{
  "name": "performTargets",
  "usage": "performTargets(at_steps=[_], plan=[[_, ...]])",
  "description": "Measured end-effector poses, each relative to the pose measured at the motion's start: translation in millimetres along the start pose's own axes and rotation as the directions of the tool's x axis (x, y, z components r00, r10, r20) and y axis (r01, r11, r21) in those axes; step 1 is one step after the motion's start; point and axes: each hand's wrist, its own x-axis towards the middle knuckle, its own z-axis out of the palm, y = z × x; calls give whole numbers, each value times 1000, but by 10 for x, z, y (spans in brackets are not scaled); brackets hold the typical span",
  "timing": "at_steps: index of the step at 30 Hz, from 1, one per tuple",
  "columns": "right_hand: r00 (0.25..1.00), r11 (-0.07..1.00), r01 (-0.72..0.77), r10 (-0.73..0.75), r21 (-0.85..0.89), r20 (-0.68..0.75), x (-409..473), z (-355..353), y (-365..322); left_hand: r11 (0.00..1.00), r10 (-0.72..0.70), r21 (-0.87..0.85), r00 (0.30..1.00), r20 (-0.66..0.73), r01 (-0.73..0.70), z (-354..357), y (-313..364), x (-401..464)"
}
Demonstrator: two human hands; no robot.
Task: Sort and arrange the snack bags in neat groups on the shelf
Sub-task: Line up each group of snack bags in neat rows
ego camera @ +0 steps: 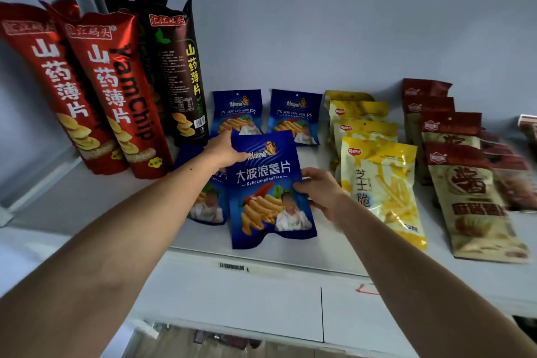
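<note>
Left hand (225, 147) closed on the top left corner of a blue potato-chip bag (268, 189), fingers (242, 156) pinching over its upper edge. Right hand (319, 190) gripping the same bag at its right edge, thumb on the printed front, remaining fingers behind. Bag held upright and slightly tilted, lower edge at the front of the white shelf (290, 259). Just left and partly behind, a second blue bag (207, 206) lying under the left forearm. Farther back, two more blue bags (295, 116) standing side by side near the rear wall. To the right, a row of yellow cheese-stick bags (383, 183) overlapping front to back, then a row of red-and-tan bags (470, 197) likewise overlapped, with further reddish packets at the far right, blurred. To the left, two tall red yam-chip bags (116, 90) leaning, with dark yam-chip bags (177, 73) standing upright beside them. Barcode sticker (232, 266) on the shelf's front edge.
</note>
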Motion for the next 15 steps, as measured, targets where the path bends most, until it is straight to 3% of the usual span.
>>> performTargets(at_steps=[4,7,12,15], plan=[[997,1000,-8,7,-10,-75,-11,-123,58,992,112,-44,980,-167,-121,-42,228,32],[997,1000,-12,13,18,-70,33,-176,18,983,157,-66,966,-206,-173,-70,385,174],[925,930,117,-230,-347,-304,278,-110,-48,971,225,-12,934,-278,-237,-46,595,504],[891,894,102,-277,-436,-361,465,-101,-145,957,286,20,922,-262,-291,-23,689,744]])
